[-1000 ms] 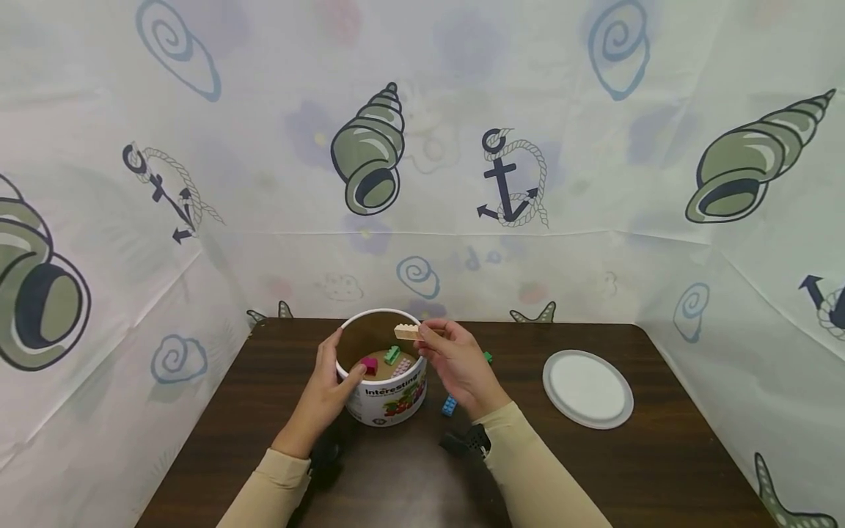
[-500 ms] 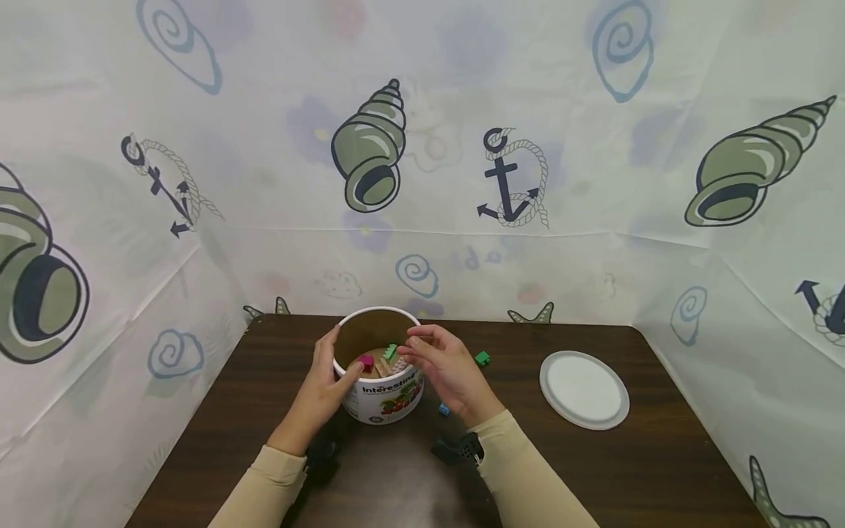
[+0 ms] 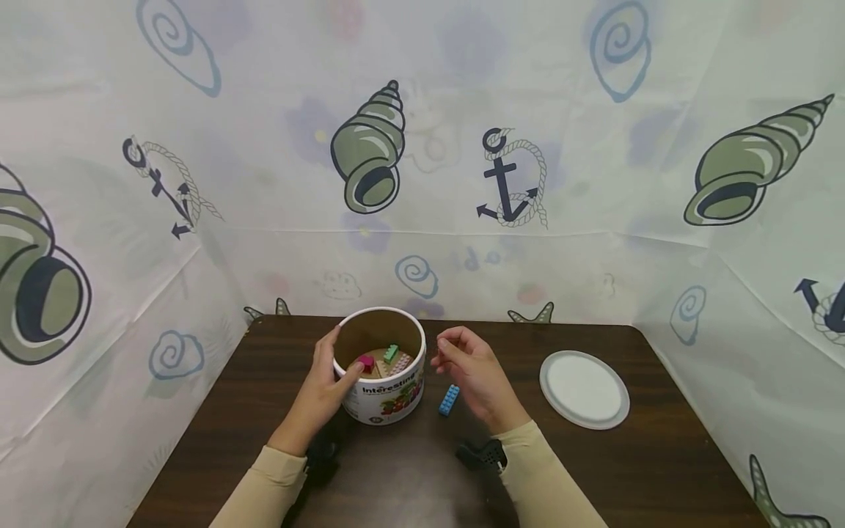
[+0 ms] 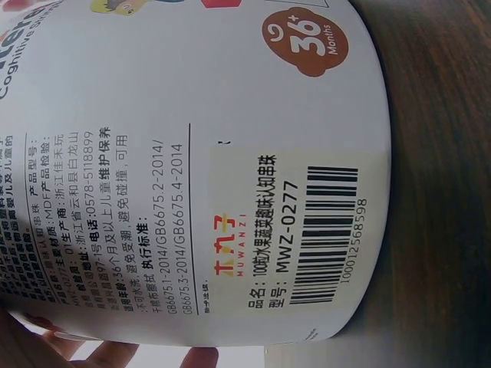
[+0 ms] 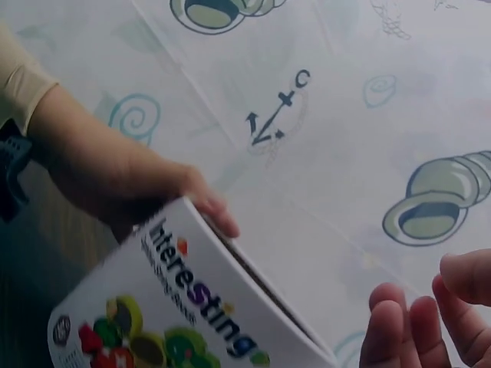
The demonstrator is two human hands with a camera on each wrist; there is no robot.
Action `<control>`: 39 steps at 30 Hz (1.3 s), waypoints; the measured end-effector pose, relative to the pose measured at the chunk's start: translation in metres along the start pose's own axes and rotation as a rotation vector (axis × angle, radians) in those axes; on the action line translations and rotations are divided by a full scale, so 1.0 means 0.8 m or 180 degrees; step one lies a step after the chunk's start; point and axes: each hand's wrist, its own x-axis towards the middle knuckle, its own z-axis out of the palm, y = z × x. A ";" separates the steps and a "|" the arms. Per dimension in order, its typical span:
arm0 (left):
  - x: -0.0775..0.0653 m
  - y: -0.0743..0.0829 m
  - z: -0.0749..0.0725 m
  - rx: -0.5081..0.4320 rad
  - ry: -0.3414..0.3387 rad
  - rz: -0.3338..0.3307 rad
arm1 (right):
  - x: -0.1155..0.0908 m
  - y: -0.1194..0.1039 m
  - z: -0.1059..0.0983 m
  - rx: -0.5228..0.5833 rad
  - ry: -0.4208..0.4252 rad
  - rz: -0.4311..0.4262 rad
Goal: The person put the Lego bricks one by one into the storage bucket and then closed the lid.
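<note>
A round white bucket (image 3: 389, 403), printed "Interesting" with fruit pictures, stands on the table and leans a little towards me. My left hand (image 3: 319, 392) grips its left side, thumb over the rim. Inside lie a magenta toy brick (image 3: 366, 363), a green brick (image 3: 392, 353), a pink brick (image 3: 401, 364) and a beige brick (image 3: 383, 369). My right hand (image 3: 477, 374) hovers right of the bucket, fingers loosely bent, holding nothing visible. Just left of it on the table lies a blue brick (image 3: 449, 400). The right wrist view also shows the fingers (image 5: 386, 326) apart from the bucket.
To the right, a white round lid (image 3: 584, 390) lies flat on the dark wooden table (image 3: 660, 455). Patterned white cloth (image 3: 449, 183) hangs behind and at both sides of the table.
The beige brick went from my right hand into the bucket. That hand then moved right, away from the rim, now covering where a green brick lay on the table. The left hand stays put.
</note>
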 end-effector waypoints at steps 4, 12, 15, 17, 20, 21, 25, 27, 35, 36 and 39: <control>0.001 0.003 0.001 -0.0008 -0.0002 -0.0003 | -0.003 0.003 -0.016 -0.0072 0.0117 0.0019; 0.000 0.001 0.001 0.0012 -0.0010 -0.0012 | -0.011 0.030 -0.048 -0.0248 0.0253 0.0166; 0.000 0.000 0.000 0.0010 0.0006 -0.0002 | -0.009 0.057 -0.066 -0.0316 0.0250 0.0273; 0.000 -0.001 0.000 0.0016 0.0020 0.0004 | -0.007 0.076 -0.079 -0.0296 0.0254 0.0376; 0.001 -0.002 0.000 0.0020 0.0019 0.0011 | -0.006 0.101 -0.096 -0.0178 0.0281 0.0461; 0.001 -0.001 0.000 0.0013 0.0009 0.0011 | -0.006 0.107 -0.102 -0.0135 0.0293 0.0450; 0.000 -0.001 0.002 0.0024 -0.0015 0.0007 | -0.009 0.126 -0.119 0.0043 0.0366 0.0388; 0.000 0.000 0.003 0.0025 -0.0034 0.0003 | -0.010 0.135 -0.125 0.0170 0.0419 0.0382; 0.004 0.000 0.002 0.0033 -0.0064 0.0011 | 0.001 0.149 -0.134 0.0092 0.0397 0.0308; 0.004 0.000 0.003 0.0027 -0.0060 0.0009 | 0.002 0.148 -0.134 0.0015 0.0386 0.0306; 0.005 0.000 0.005 -0.0005 -0.0045 -0.0011 | 0.003 0.146 -0.134 -0.0213 0.0384 0.0319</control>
